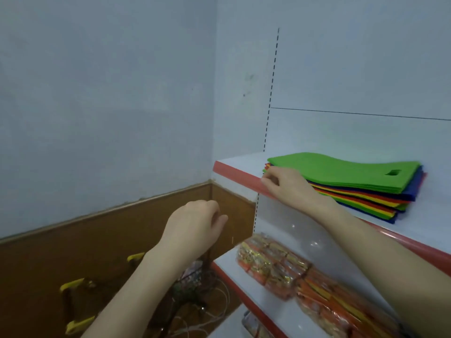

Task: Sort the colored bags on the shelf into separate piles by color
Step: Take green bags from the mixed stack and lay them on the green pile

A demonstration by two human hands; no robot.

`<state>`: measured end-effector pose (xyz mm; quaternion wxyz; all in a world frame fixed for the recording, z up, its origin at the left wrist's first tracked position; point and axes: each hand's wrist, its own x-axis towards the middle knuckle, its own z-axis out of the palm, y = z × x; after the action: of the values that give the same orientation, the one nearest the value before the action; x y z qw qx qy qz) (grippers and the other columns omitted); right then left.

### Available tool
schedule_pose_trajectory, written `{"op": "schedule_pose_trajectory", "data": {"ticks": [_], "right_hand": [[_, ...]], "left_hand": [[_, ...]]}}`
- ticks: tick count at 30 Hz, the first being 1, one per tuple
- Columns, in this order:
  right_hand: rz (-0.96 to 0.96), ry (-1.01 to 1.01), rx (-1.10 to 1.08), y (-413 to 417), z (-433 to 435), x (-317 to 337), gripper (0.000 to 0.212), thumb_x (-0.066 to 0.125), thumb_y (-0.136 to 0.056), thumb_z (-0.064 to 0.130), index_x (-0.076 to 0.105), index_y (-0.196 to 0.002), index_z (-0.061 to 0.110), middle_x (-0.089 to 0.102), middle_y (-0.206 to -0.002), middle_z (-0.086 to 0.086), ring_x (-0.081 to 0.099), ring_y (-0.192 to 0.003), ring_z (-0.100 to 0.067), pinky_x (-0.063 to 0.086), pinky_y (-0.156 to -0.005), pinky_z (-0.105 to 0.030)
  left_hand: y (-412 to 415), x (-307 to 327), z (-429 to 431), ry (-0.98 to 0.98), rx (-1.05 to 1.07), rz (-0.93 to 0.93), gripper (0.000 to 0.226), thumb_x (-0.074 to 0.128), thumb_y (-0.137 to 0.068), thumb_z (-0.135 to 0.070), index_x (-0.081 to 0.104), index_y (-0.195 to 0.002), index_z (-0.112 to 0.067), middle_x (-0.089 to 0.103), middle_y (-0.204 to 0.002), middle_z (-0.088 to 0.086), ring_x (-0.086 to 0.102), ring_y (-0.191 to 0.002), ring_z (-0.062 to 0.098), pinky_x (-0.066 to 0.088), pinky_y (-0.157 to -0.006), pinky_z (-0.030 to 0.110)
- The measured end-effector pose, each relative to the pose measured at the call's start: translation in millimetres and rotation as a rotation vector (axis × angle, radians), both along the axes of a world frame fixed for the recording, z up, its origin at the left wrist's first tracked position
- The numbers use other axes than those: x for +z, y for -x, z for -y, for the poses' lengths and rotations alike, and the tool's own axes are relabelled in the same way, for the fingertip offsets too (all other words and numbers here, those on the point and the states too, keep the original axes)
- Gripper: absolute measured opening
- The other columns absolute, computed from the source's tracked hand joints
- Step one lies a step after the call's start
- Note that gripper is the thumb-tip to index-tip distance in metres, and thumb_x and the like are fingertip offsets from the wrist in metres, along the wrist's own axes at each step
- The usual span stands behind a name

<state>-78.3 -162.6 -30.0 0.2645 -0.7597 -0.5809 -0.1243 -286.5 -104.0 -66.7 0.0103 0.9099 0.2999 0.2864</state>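
A mixed stack of flat bags point(366, 198) lies on the upper white shelf point(241, 162), which has a red front edge. A green bag point(341, 172) with a cut-out handle is on top; blue, red, yellow and green layers show below it. My right hand point(285, 184) is at the stack's left corner, fingers curled against the bags' edges; I cannot tell whether it pinches any. My left hand point(195, 225) hovers in the air below and left of the shelf edge, fingers loosely curled, holding nothing.
The lower shelf point(227, 261) carries orange and gold wrapped packets point(292, 272). On the floor to the left are a dark wire basket point(195, 281), white cords and yellow-handled items point(73, 285). A wall with brown lower panelling stands at the left.
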Motion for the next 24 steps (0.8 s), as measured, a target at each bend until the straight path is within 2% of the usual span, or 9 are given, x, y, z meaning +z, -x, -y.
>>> {"op": "schedule_pose_trajectory", "data": {"ticks": [3, 6, 8, 11, 15, 18, 22, 24], "right_hand": [[0.012, -0.005, -0.145, -18.9, -0.4, 1.8, 0.021, 0.049, -0.093, 0.020, 0.065, -0.094, 0.006, 0.067, -0.092, -0.009, 0.059, -0.088, -0.027, 0.043, -0.073, -0.034], [0.005, 0.011, -0.317, -41.3, 12.4, 8.7, 0.022, 0.048, -0.094, 0.020, 0.065, -0.095, 0.006, 0.067, -0.096, -0.011, 0.058, -0.090, -0.028, 0.041, -0.072, -0.032], [0.021, -0.004, -0.421, -58.4, 26.0, 17.5, 0.023, 0.048, -0.094, 0.019, 0.065, -0.095, 0.004, 0.067, -0.097, -0.013, 0.059, -0.092, -0.028, 0.040, -0.072, -0.031], [0.038, -0.043, -0.571, -86.1, 45.2, 33.2, 0.022, 0.048, -0.094, 0.018, 0.065, -0.094, 0.004, 0.066, -0.097, -0.014, 0.058, -0.093, -0.029, 0.037, -0.071, -0.029], [0.028, -0.053, -0.744, -131.0, 61.6, 53.7, 0.024, 0.045, -0.095, 0.018, 0.064, -0.101, 0.004, 0.065, -0.104, -0.014, 0.057, -0.100, -0.033, 0.047, -0.084, -0.038], [0.006, -0.048, -0.840, -172.6, 68.9, 60.1, 0.024, 0.044, -0.094, 0.017, 0.063, -0.095, 0.002, 0.064, -0.090, -0.013, 0.060, -0.088, -0.034, 0.050, -0.076, -0.038], [0.006, 0.051, -1.021, -219.6, 78.3, 58.6, 0.028, 0.047, -0.093, 0.023, 0.050, -0.071, 0.007, 0.050, -0.071, -0.009, 0.050, -0.076, -0.029, 0.034, -0.058, -0.027], [-0.009, 0.115, -1.093, -234.7, 82.1, 57.0, 0.034, 0.048, -0.094, 0.032, 0.044, -0.070, 0.008, 0.047, -0.072, -0.006, 0.049, -0.077, -0.027, 0.033, -0.059, -0.025]], "left_hand": [[-30.3, 4.7, -27.6, -0.026, -0.122, 0.008, 0.027, 0.045, -0.093, -0.040, 0.061, -0.098, -0.019, 0.062, -0.091, -0.006, 0.057, -0.081, 0.010, 0.048, -0.066, 0.022], [-66.9, 6.4, -41.8, -0.045, -0.234, 0.023, 0.027, 0.044, -0.094, -0.037, 0.060, -0.094, -0.015, 0.061, -0.091, -0.001, 0.057, -0.083, 0.017, 0.044, -0.064, 0.028], [-93.1, 9.4, -46.6, -0.073, -0.292, 0.030, 0.026, 0.044, -0.095, -0.032, 0.058, -0.092, -0.012, 0.060, -0.090, 0.002, 0.056, -0.086, 0.023, 0.039, -0.063, 0.031], [-134.1, 16.5, -52.3, -0.106, -0.336, 0.003, 0.018, 0.042, -0.096, -0.020, 0.058, -0.098, -0.012, 0.060, -0.097, 0.004, 0.056, -0.093, 0.027, 0.041, -0.070, 0.033], [-186.4, 24.7, -62.7, -0.149, -0.341, -0.022, 0.013, 0.047, -0.094, -0.016, 0.058, -0.100, -0.016, 0.060, -0.098, 0.004, 0.056, -0.096, 0.028, 0.042, -0.072, 0.033], [-219.5, 32.7, -73.0, -0.195, -0.307, -0.028, 0.015, 0.045, -0.095, -0.018, 0.058, -0.102, -0.018, 0.060, -0.102, 0.005, 0.057, -0.100, 0.028, 0.043, -0.074, 0.032], [-250.5, 42.5, -89.7, -0.248, -0.247, -0.075, 0.025, 0.038, -0.098, -0.029, 0.057, -0.108, -0.016, 0.057, -0.108, 0.006, 0.054, -0.105, 0.027, 0.042, -0.077, 0.032], [-263.4, 44.1, -97.0, -0.268, -0.197, -0.110, 0.027, 0.039, -0.098, -0.032, 0.057, -0.109, -0.015, 0.056, -0.109, 0.006, 0.054, -0.105, 0.027, 0.042, -0.079, 0.032]]}}
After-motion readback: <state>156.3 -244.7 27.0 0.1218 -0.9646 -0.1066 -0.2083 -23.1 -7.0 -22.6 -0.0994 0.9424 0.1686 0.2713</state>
